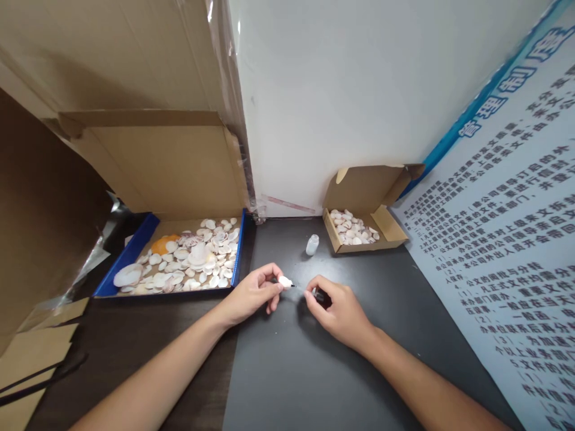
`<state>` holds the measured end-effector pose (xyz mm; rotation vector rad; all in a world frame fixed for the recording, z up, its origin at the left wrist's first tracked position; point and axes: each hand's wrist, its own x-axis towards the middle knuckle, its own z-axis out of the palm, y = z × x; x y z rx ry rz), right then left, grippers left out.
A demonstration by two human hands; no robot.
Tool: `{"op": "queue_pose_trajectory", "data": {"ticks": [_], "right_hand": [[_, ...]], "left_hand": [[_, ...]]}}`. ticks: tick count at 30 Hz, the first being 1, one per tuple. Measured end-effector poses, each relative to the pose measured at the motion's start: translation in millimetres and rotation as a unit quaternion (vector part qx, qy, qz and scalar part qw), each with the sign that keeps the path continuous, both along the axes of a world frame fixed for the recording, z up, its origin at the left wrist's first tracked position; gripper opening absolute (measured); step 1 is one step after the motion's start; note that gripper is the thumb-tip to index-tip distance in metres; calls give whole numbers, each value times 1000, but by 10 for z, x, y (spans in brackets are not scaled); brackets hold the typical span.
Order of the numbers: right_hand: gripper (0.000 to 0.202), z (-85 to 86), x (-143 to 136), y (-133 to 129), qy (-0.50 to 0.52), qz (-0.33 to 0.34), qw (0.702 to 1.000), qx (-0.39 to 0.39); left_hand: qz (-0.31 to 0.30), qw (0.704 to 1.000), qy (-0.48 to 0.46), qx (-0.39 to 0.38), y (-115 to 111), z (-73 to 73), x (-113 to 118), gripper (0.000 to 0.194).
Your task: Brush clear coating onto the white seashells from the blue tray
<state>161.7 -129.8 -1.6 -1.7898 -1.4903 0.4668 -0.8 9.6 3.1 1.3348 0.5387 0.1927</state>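
My left hand [258,291] is closed, pinching a small white seashell [284,281] between thumb and forefinger. Facing it, my right hand [335,304] is closed on a small brush with a dark cap [318,295], partly hidden by my fingers. The brush's thin stem points left, and its dark tip is at the shell's right edge; whether they touch I cannot tell. Just beyond both hands, a small uncapped bottle [312,245] of clear or whitish liquid stands upright on the dark grey mat [287,383].
At the left, a blue-sided cardboard box [104,281] with its lid up holds many shells and one orange piece. A smaller open box [390,226] with shells stands at the back right. White board [314,108] rises behind, and a printed poster [494,239] leans at right.
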Motion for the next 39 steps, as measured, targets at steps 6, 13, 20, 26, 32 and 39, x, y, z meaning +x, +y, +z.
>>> {"op": "queue_pose_trajectory", "data": {"ticks": [6,13,20,26,32,39], "right_hand": [[17,-9,-3,-2,15,12,1000,0],[19,6,5,6,23,-10,1000,-4],[18,-12,-9,8,13,-11,999,-36],[18,-3,-22,3,30,37,998,-42],[21,12,20,5,33,15,998,-53],[20,23,25,1,-5,9,997,-76]], "left_hand": [[-10,1000,0,11,-6,8,-2,30],[-17,1000,-4,14,-3,-25,-5,31],[-22,1000,2,18,1,-30,-10,30],[-20,1000,-6,17,-1,-17,-7,30],[-24,1000,-4,17,-4,-17,-7,31],[-23,999,-14,18,6,-55,-8,31]]}}
